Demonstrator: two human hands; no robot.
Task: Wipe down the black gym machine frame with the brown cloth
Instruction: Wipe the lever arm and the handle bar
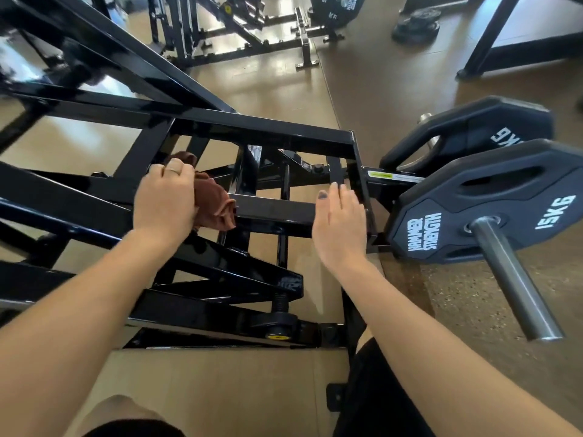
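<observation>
Black steel fills my view: the frame point(258, 130) runs from upper left to the weight plates point(492, 203) at right, and I judge the wiping is mid-way, on the crossbar point(274, 209) between my hands. My left hand point(164, 200) has its fingers curled round the brown cloth point(214, 200), bunched against that bar's left end; my right hand point(342, 222) rests near the bar's right end, fingers straight and relaxed. Next I'd slide the cloth rightward along the bar. Left fingertips are hidden under cloth, and the upper-left beams are blurred
</observation>
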